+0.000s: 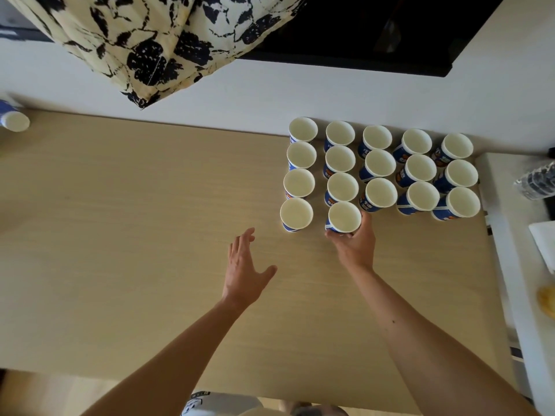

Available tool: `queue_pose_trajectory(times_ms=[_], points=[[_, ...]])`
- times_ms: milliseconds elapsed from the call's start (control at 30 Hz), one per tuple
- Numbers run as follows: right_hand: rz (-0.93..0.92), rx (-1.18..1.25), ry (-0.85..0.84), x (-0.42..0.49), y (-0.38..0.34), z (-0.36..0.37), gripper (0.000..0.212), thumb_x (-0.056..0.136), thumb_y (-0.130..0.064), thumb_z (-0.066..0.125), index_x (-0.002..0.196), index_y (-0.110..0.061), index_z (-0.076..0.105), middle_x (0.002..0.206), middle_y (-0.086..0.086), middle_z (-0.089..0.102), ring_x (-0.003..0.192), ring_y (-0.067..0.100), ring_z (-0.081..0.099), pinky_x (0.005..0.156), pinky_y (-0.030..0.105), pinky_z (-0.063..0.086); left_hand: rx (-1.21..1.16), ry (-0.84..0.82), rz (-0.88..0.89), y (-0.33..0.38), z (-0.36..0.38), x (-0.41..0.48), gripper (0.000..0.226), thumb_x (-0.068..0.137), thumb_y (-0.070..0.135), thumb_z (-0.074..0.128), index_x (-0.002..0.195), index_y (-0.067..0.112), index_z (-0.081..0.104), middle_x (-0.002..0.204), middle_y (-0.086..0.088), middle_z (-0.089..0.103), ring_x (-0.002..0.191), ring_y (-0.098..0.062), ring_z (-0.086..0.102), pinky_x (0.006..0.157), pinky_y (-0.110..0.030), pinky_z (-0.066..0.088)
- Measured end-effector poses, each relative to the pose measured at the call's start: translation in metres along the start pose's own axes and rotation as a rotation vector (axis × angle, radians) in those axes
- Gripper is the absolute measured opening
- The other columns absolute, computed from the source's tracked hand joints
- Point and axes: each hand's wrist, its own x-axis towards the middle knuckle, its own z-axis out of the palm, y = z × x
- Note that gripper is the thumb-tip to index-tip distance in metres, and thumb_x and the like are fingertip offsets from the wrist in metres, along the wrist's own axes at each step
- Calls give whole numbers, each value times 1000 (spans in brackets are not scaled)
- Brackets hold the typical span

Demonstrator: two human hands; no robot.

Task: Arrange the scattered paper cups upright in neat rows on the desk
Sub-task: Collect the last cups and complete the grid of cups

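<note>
Several blue paper cups [380, 164] with white insides stand upright in close rows at the far right of the light wooden desk [135, 205]. My right hand [356, 244] grips the nearest cup [344, 217] of the second column, which stands upright at the front of the group. My left hand [244, 271] hovers over the desk with fingers spread and holds nothing, left of the front cup [296, 214] of the first column. One more cup [13, 118] lies on its side at the far left edge of the desk.
A patterned cream and dark blue cloth [156, 40] hangs over the back wall. A dark screen [375, 31] is at the back right. A white side surface [516, 265] at the right holds a plastic bottle [537, 181] and white paper [545, 244].
</note>
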Motion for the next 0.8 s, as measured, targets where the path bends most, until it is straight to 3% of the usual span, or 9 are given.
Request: queue_pose_trajectory(times_ms=[167, 333, 400, 500, 533, 633, 700, 733, 800], points=[[-14, 0, 8, -2, 4, 0, 70, 65, -9, 89, 122, -19, 49, 111, -2, 64, 100, 21, 64, 91, 43, 55, -13, 0, 0, -2, -4, -4, 95, 66, 22, 86, 145, 16, 33, 126, 1, 49, 118, -17, 44, 99, -38, 45], [68, 84, 26, -30, 27, -4, 88, 67, 7, 86, 140, -11, 39, 141, 9, 52, 124, 26, 58, 107, 38, 46, -43, 48, -8, 10, -21, -14, 91, 69, 27, 82, 145, 18, 32, 128, 3, 46, 121, -15, 43, 105, -29, 39], [79, 29, 51, -51, 35, 2, 88, 69, 2, 87, 141, -14, 38, 140, 15, 50, 123, 33, 57, 104, 39, 47, -38, 90, -19, 7, -37, -18, 90, 71, 30, 79, 146, 19, 30, 131, 3, 45, 123, -14, 41, 106, -27, 37], [66, 4, 21, -83, 34, 31, 84, 71, 3, 86, 140, -12, 40, 134, 25, 50, 118, 39, 59, 88, 26, 50, 5, 177, -57, -13, -72, -24, 88, 74, 33, 75, 147, 20, 27, 135, 3, 43, 125, -15, 38, 108, -28, 36], [45, 12, -7, -92, 31, 42, 83, 71, 6, 85, 139, -11, 41, 132, 28, 51, 116, 35, 61, 84, 20, 51, 20, 204, -74, -21, -86, -27, 87, 75, 34, 74, 147, 20, 27, 136, 3, 43, 125, -15, 38, 108, -29, 36], [-8, 73, -143, -118, 12, 85, 82, 69, 14, 82, 130, -27, 44, 120, 19, 58, 100, -16, 59, 78, 3, 48, 47, 306, -126, -55, -133, -39, 83, 77, 34, 71, 147, 18, 29, 135, 2, 43, 124, -17, 39, 109, -29, 35], [-40, 96, -239, -134, -1, 113, 81, 71, 5, 83, 133, -29, 44, 117, -2, 63, 94, -27, 53, 78, -1, 45, 67, 360, -174, -80, -163, -48, 80, 78, 34, 69, 146, 18, 30, 136, 2, 43, 125, -16, 38, 109, -28, 34], [-56, 100, -273, -140, -7, 124, 79, 72, 2, 83, 136, -23, 44, 121, -3, 64, 94, -28, 53, 79, -1, 44, 81, 381, -199, -91, -176, -52, 79, 79, 34, 69, 146, 19, 30, 137, 3, 42, 126, -15, 37, 109, -27, 34], [-91, 101, -343, -149, -18, 154, 78, 74, 14, 78, 141, -1, 41, 130, 25, 57, 95, -27, 53, 80, 1, 44, 110, 421, -247, -119, -207, -60, 77, 80, 35, 68, 146, 19, 32, 137, 3, 42, 125, -15, 37, 109, -26, 34]])
